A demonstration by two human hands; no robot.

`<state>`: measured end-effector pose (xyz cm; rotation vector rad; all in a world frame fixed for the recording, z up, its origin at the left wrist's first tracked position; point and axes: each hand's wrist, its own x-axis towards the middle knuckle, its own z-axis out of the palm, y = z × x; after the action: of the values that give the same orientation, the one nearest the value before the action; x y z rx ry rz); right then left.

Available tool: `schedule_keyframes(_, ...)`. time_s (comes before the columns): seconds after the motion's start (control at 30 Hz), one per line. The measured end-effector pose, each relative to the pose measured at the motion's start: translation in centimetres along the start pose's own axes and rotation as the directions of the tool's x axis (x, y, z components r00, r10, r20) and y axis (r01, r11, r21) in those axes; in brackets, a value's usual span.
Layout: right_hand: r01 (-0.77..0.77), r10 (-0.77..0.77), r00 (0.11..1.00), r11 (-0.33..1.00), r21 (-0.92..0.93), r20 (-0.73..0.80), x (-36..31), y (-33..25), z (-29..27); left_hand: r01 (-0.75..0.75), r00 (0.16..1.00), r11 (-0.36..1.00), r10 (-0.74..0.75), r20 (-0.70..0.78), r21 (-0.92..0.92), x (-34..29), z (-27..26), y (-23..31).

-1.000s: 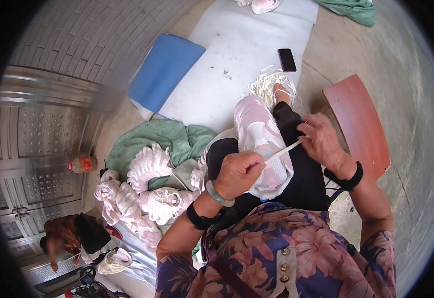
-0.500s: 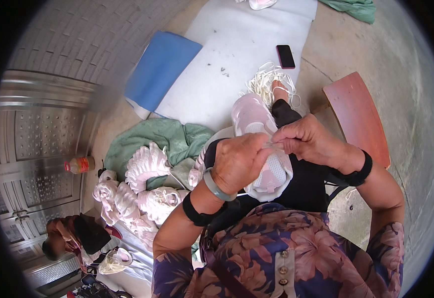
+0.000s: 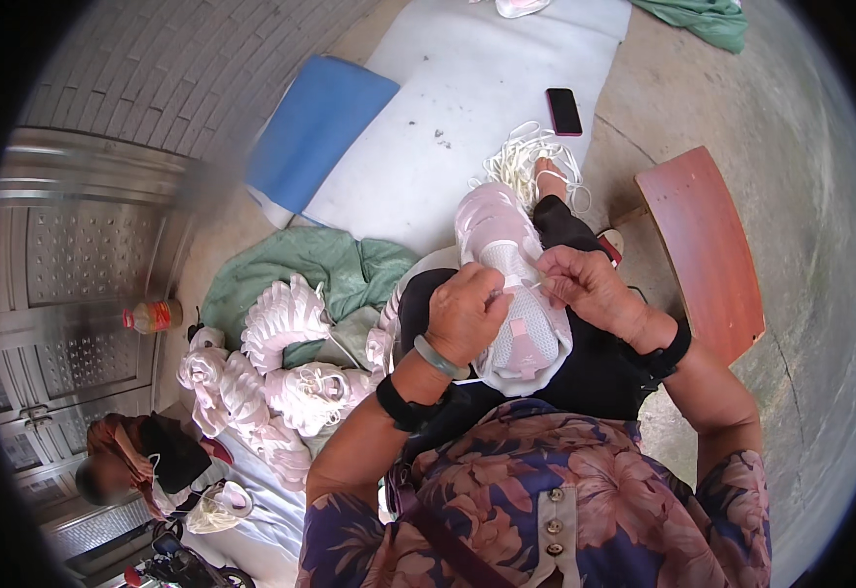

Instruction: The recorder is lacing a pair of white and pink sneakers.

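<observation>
A pale pink and white sneaker (image 3: 492,218) rests across my lap, its white mesh part toward my body. My left hand (image 3: 467,312) is closed in a pinch at the sneaker's left side. On its right side my right hand (image 3: 593,292) also pinches with thumb and fingers. A thin white shoelace (image 3: 521,281) shows between the two hands, over the upper. My fingers cover the lace ends. A white heap of laces (image 3: 518,162) lies by my bare foot, just beyond the sneaker.
Several pink and white sneakers (image 3: 286,328) lie to the left, by a green cloth (image 3: 296,269). Ahead are a white mat (image 3: 418,147), a blue pad (image 3: 325,127) and a phone (image 3: 564,112). A wooden stool (image 3: 707,250) stands right. Another person (image 3: 149,456) sits far left near a bottle (image 3: 153,316).
My hands, close together over the sneaker before, have drawn apart, so more of the upper and the lace shows. My right forearm has come inward and lower.
</observation>
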<state>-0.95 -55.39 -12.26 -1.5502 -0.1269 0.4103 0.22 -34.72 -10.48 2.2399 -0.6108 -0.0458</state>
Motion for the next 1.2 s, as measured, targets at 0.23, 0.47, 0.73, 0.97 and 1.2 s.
schedule_keyframes(0.23,0.056,-0.065,0.997,0.971,-0.234,-0.032,0.1,-0.1,0.2,-0.035,0.997,0.999,0.038,-0.063,0.037,-0.3,0.6,0.0)
schedule_keyframes(0.47,0.224,-0.352,0.929,0.781,-0.583,-0.114,0.2,-1.4,1.9,-0.078,0.985,0.995,0.086,-0.149,0.057,-0.7,1.6,-0.8)
schedule_keyframes(0.73,0.216,-0.368,0.924,0.732,-0.646,-0.108,0.3,-1.1,2.3,0.034,0.985,0.998,-0.041,-0.168,-0.046,-0.9,2.5,-1.2)
schedule_keyframes(0.97,0.232,-0.394,0.917,0.651,-0.723,-0.061,0.3,-1.1,2.5,0.067,0.977,0.992,-0.087,-0.196,-0.104,-1.1,2.7,-1.1)
schedule_keyframes(1.2,0.267,-0.432,0.902,0.558,-0.786,-0.001,0.3,-0.9,2.8,0.003,0.975,0.998,-0.016,-0.223,-0.056,-1.2,2.8,-1.7)
